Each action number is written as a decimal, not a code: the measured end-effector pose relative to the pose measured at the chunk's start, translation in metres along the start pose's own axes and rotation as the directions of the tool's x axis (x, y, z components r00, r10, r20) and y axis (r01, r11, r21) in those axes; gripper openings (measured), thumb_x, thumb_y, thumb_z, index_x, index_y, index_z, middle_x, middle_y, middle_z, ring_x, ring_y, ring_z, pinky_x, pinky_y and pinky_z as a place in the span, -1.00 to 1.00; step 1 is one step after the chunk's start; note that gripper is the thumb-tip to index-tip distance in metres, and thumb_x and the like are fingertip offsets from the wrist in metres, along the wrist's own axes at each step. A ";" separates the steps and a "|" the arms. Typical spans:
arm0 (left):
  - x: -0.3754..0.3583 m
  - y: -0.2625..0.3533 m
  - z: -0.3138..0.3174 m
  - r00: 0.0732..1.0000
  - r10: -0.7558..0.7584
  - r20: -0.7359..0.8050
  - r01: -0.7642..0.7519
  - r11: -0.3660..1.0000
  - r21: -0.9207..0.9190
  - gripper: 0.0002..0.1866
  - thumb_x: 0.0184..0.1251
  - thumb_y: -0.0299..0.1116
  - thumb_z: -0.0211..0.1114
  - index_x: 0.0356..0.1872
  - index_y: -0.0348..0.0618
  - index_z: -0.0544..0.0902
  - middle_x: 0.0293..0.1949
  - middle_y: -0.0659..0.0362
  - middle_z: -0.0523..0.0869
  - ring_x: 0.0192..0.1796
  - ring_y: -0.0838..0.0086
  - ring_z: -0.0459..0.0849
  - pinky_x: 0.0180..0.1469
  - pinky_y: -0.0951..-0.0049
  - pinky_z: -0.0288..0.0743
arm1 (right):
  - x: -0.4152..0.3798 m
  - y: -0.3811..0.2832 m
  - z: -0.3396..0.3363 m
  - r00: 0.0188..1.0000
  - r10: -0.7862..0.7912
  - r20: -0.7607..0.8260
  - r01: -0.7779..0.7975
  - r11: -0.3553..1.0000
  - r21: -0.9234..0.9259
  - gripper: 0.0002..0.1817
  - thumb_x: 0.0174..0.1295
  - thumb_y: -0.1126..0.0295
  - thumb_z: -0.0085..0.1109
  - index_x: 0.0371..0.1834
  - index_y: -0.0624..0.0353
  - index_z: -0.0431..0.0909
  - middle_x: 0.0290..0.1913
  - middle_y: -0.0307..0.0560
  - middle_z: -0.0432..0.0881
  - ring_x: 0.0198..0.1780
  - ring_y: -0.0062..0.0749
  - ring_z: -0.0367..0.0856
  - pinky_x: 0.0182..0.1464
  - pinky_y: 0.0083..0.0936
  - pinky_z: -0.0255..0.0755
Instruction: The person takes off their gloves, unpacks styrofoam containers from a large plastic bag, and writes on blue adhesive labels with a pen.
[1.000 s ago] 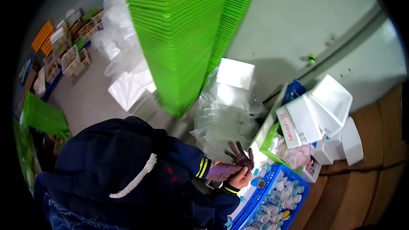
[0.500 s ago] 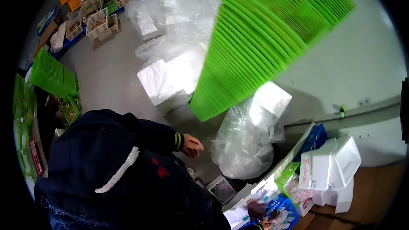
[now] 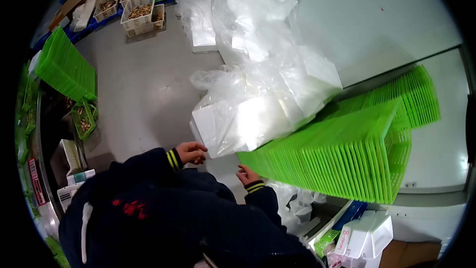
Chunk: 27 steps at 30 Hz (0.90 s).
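Observation:
My left hand (image 3: 191, 153) reaches out from a dark sleeve with yellow stripes, close to the lower left corner of white boxes wrapped in clear plastic (image 3: 248, 119). Its fingers are curled together, and whether anything is between them is too small to tell. My right hand (image 3: 247, 174) is just left of the lower end of a tall stack of green crates (image 3: 337, 154). The fingers of that hand are apart and nothing shows in them. A second green stack (image 3: 424, 94) stands behind the first.
At the left stand another green crate stack (image 3: 67, 67) and a green basket (image 3: 84, 119). White baskets of brown pieces (image 3: 140, 12) sit at the upper left. White foam boxes (image 3: 364, 233) lie at the lower right.
The view has turned and shifted. My right hand has moved from the blue basket at the lower right to beside the green stack. The green stack now appears lower and further right.

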State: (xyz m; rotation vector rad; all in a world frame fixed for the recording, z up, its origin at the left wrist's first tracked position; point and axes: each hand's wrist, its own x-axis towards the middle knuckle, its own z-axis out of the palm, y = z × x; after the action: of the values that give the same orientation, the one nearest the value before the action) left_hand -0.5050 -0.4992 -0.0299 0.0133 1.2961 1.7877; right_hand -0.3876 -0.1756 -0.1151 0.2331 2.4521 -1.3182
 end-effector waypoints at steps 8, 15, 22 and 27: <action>-0.014 0.034 -0.112 0.972 0.066 -0.225 -0.066 0.998 0.007 -0.72 0.38 -0.37 0.16 0.03 -0.27 0.48 -0.23 0.12 0.67 -0.24 0.53 0.63 -0.12 0.50 0.55 | 0.193 -0.076 0.031 0.954 -0.020 0.298 0.109 0.953 -0.284 -0.51 0.15 0.13 0.16 0.12 0.11 0.48 -0.26 -0.02 0.69 -0.21 -0.12 0.66 -0.09 -0.33 0.52; 0.126 0.141 -0.195 0.984 0.109 -0.141 -0.079 0.975 0.207 -0.70 0.37 -0.41 0.15 0.07 -0.27 0.46 -0.26 0.13 0.68 -0.23 0.51 0.65 -0.13 0.49 0.53 | 0.337 -0.078 0.010 0.991 0.053 0.121 -0.035 0.989 -0.147 -0.50 0.11 0.16 0.23 0.14 0.02 0.46 -0.29 -0.07 0.70 -0.22 -0.21 0.68 -0.10 -0.40 0.53; 0.232 0.207 -0.263 0.999 0.019 -0.046 -0.002 0.934 0.357 -0.52 0.32 -0.40 0.20 0.24 -0.19 0.31 -0.24 0.04 0.66 -0.26 0.43 0.68 -0.20 0.43 0.58 | 0.509 -0.062 -0.010 0.979 0.202 -0.033 -0.171 0.899 0.404 -0.40 0.09 0.31 0.29 0.25 0.05 0.35 -0.32 -0.07 0.68 -0.43 -0.46 0.63 -0.33 -0.51 0.52; 0.299 0.234 -0.321 0.999 0.000 -0.034 0.016 0.880 0.474 -0.47 0.31 -0.45 0.17 0.28 -0.22 0.23 -0.24 0.03 0.62 -0.31 0.39 0.68 -0.22 0.42 0.60 | 0.611 -0.090 -0.056 0.942 0.336 0.005 -0.104 0.279 0.955 -0.26 0.11 0.27 0.35 0.33 0.03 0.17 -0.24 -0.04 0.63 -0.34 -0.30 0.63 -0.39 -0.46 0.47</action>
State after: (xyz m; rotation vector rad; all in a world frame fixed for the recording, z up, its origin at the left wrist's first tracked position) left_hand -0.9879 -0.5550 -0.1342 0.2522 1.7280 1.4250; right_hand -0.9932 -0.1901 -0.2464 1.0013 1.2654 -2.5356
